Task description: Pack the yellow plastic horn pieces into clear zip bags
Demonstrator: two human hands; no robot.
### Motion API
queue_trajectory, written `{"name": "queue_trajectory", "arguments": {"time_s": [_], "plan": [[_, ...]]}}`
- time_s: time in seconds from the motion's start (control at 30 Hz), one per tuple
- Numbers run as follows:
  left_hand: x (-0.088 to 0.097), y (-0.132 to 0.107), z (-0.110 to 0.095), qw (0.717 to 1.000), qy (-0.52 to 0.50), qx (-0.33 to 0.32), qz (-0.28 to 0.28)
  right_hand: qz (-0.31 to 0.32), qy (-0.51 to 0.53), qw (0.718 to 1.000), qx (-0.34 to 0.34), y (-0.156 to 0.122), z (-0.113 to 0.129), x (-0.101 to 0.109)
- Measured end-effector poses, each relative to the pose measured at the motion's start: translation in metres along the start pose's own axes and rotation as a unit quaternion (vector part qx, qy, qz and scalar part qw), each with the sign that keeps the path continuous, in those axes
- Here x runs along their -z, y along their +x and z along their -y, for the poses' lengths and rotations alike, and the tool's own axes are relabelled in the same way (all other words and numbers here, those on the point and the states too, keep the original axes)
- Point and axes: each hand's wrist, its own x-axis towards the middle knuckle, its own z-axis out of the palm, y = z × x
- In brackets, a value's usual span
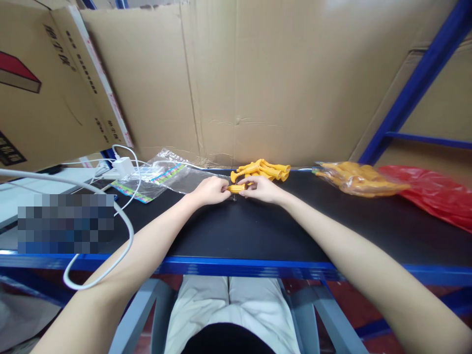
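My left hand [211, 191] and my right hand [260, 189] meet over the far middle of the black table top [258, 231]. Between them they pinch a small yellow plastic piece [236, 188], one hand on each end. Both hands have their fingers closed on it. Just behind the hands lies a loose pile of yellow plastic pieces [262, 170] with flared ends. A clear plastic bag [173, 177] with a coloured printed strip lies left of my left hand.
A bag of more yellow pieces [357, 179] and a red plastic bag [435, 194] lie at the right. A white charger [123, 167] and white cable [121, 221] run along the left. Cardboard sheets [258, 83] wall the back; a blue table edge [239, 265] is nearest me.
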Motion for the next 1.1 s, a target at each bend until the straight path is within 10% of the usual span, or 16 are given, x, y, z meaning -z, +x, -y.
{"name": "queue_trajectory", "arguments": {"time_s": [0.17, 0.33, 0.53, 0.73, 1.1], "plan": [[0.008, 0.002, 0.007, 0.999, -0.004, 0.047, 0.014, -0.016, 0.009, 1.000, -0.021, 0.002, 0.002, -0.015], [0.021, -0.002, 0.051, 0.945, 0.086, 0.309, -0.061, 0.001, -0.011, 0.999, -0.040, 0.002, 0.000, -0.016], [0.016, -0.018, 0.114, 0.878, 0.069, 0.474, 0.011, 0.000, -0.030, 0.999, -0.012, 0.006, -0.007, -0.018], [0.005, -0.021, 0.135, 0.893, -0.036, 0.450, -0.007, 0.021, 0.034, 0.999, 0.007, 0.012, 0.001, -0.021], [0.006, -0.019, 0.122, 0.832, -0.282, 0.475, -0.054, 0.048, 0.043, 0.998, -0.027, 0.043, 0.024, -0.018]]}}
